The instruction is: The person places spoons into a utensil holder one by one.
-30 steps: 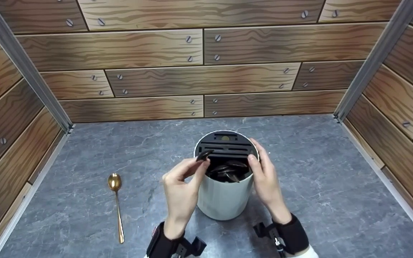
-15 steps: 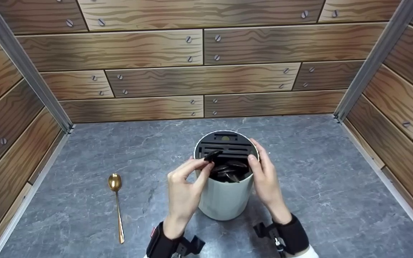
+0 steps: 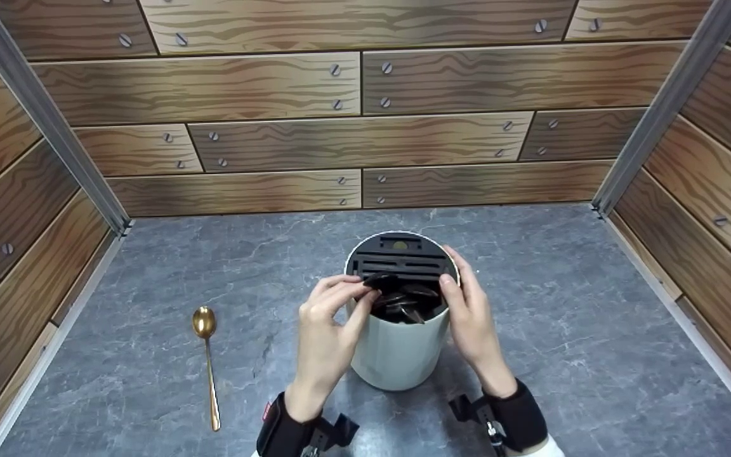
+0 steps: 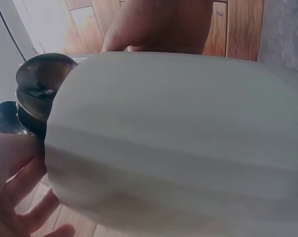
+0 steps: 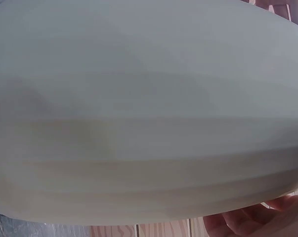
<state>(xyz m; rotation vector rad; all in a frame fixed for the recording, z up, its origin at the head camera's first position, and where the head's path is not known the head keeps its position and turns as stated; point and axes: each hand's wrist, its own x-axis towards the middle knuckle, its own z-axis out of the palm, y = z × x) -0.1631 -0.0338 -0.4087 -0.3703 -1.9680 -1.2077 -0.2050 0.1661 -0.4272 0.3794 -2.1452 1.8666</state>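
Observation:
A round pale grey-green utensil holder with a black slotted insert stands upright before me. Several dark, shiny spoon heads show in its front opening; in the left wrist view, rounded spoon bowls stick out past the rim. At the rim's left, my left hand pinches a dark spoon by its head between thumb and fingers; whatever part lies inside the holder is hidden. My right hand grips the holder's right side, thumb at the rim and fingers round the back.
To the left, a gold long-handled spoon lies on the grey marbled tabletop. Wood-patterned panels enclose the back and both sides, joined by metal corner strips.
My left hand has moved slightly right over the opening, with the pinched dark spoon shifting right and then lower. The right hand and the holder have stayed in place.

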